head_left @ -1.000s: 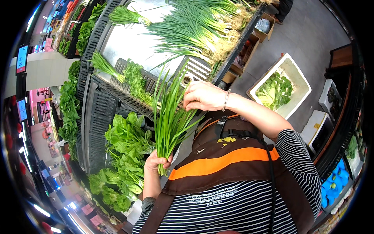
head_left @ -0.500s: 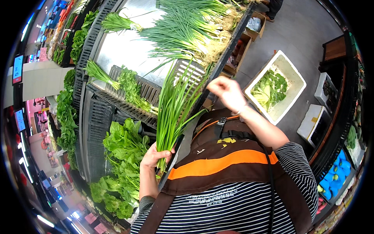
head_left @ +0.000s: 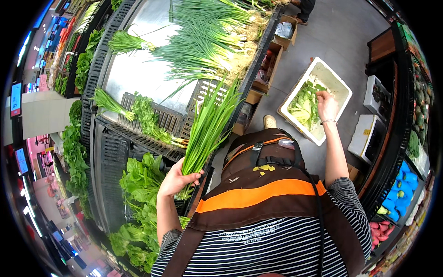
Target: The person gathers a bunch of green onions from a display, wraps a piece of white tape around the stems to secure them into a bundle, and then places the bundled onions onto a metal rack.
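Observation:
My left hand (head_left: pixel 179 179) is closed round the lower end of a bunch of garlic chives (head_left: pixel 205 131), whose long green leaves point up and to the right over the stand's edge. Over the white foam box (head_left: pixel 282 111) on the floor, my right hand (head_left: pixel 326 105) has its fingers pinched together. Whether anything is between those fingertips cannot be made out. Loose green leaves (head_left: pixel 302 106) lie inside the box, just left of the right hand.
Spring onions with roots (head_left: pixel 212 41) cover the metal display top (head_left: pixel 138 74). Coriander (head_left: pixel 147 117) lies on a black slatted tray (head_left: pixel 173 121). Leafy greens (head_left: pixel 143 184) stand beside my left arm. Cardboard boxes (head_left: pixel 267 67) line the stand; a person's leg (head_left: pixel 305 9) shows beyond.
My right hand has swung from near the chives out to the right, over the foam box. The left hand keeps its grip, and the bunch leans further right.

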{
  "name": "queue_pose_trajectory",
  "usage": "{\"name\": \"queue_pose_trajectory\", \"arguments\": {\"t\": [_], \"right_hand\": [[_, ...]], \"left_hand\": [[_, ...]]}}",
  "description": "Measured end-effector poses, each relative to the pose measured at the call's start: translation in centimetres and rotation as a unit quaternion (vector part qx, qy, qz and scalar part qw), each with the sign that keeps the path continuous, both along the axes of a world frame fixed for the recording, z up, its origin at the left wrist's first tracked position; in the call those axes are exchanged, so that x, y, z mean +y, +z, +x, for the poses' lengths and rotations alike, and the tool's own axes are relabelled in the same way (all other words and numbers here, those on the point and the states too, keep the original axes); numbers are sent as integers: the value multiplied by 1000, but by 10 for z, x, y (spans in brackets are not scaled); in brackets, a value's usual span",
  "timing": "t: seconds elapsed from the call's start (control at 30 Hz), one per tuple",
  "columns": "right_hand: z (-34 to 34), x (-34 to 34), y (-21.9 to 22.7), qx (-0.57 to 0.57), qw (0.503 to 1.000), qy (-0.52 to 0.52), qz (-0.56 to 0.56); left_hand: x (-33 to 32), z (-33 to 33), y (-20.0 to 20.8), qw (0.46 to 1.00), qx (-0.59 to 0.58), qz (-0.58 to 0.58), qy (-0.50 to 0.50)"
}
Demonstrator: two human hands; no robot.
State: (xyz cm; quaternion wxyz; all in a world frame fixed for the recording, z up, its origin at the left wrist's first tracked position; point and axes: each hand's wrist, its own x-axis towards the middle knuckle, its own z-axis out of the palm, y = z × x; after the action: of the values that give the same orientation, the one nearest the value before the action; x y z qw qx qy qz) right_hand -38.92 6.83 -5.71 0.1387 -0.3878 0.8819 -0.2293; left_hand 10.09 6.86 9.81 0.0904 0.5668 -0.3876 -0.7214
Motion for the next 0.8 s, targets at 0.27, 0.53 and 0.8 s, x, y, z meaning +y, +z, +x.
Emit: {"name": "queue_pose_trajectory", "arguments": {"t": [0.27,0.53,0.8], "right_hand": [[117,-10,65,-195,907,290,-235],[183,-21,73,-231,852,405,-238],[181,-30,73,-316,822,439,-175]], "left_hand": [[1,-7,-1,999,-13,-12,-34],[5,-16,6,999,-3,0,-42],[7,-18,5,999,5,11,-41]]}}
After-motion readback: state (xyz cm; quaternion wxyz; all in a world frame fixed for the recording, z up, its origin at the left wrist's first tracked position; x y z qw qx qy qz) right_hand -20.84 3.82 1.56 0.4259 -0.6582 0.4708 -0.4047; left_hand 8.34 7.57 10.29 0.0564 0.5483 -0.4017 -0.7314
